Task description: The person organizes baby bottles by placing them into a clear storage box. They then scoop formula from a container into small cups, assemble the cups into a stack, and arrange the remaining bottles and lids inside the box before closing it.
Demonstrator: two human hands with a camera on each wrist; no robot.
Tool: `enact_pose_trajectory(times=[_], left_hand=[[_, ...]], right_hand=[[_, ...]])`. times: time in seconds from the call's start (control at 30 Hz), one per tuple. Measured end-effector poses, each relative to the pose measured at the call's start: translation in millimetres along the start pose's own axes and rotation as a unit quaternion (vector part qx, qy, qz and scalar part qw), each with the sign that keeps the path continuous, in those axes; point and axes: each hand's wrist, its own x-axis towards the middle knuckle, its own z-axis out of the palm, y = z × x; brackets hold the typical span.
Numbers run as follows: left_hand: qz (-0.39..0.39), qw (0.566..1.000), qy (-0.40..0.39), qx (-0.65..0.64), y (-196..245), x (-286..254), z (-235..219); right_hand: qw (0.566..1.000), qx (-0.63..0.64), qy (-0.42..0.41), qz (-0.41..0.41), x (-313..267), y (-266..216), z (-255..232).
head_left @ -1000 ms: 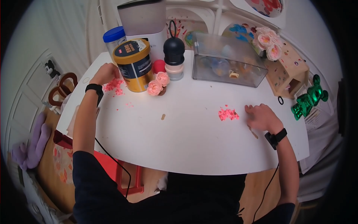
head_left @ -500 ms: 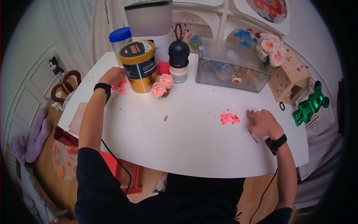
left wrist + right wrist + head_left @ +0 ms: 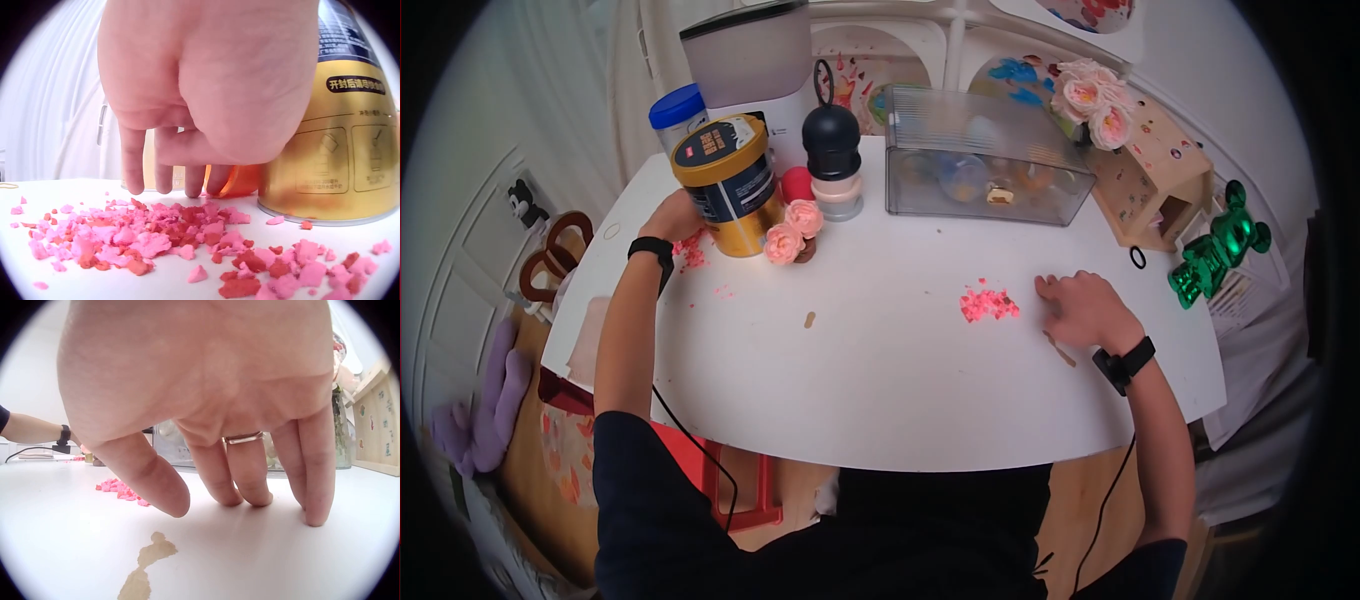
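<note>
My left hand [image 3: 672, 216] is beside the gold and navy tub [image 3: 745, 215], partly hidden by it. In the left wrist view the left hand [image 3: 206, 87] points its fingers down behind a spread of pink and red crumbs [image 3: 150, 234], holding nothing visible. On the right of the white table [image 3: 880, 390], my right hand [image 3: 1088, 312] rests beside a pile of pink bits [image 3: 988, 304]. The right wrist view has the right hand [image 3: 212, 394] with fingertips down on the tabletop, thumb apart, a ring on one finger, near a brown patch [image 3: 147, 562].
Behind stand a black-topped bottle [image 3: 832, 150], a blue-lidded jar [image 3: 680, 108], a grey clear box [image 3: 985, 165] and a wooden house [image 3: 1155, 175]. Pink flowers [image 3: 785, 243] lie by the tub. A green bear figure [image 3: 1220, 250] is at the right edge.
The head view has shifted, so the whole scene sits differently in it. Both hands remain by the same things, the left beside the tub and the right beside the pink pile.
</note>
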Motion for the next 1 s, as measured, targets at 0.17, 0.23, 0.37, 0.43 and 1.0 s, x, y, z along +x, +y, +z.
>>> enact_pose_trajectory(times=[0.17, 0.23, 0.37, 0.43, 1.0], left_hand=[[0.032, 0.990, 0.028, 0.138, -26, -3, -5], [0.028, 0.983, 0.035, 0.175, -14, -16, -6], [-0.003, 0.976, 0.035, 0.215, 7, -36, -11], [-0.025, 0.975, 0.013, 0.219, 24, -44, -17], [0.020, 0.979, 0.066, 0.190, -13, -56, -13]], right_hand=[[1.000, 0.003, 0.000, -0.001, 1, 2, 2], [1.000, 0.004, 0.005, -0.001, 0, 2, 3], [1.000, 0.001, -0.005, 0.005, 1, -1, -1], [1.000, 0.000, -0.004, 0.003, 0, 0, 0], [1.000, -0.006, -0.018, 0.007, -1, 1, -1]])
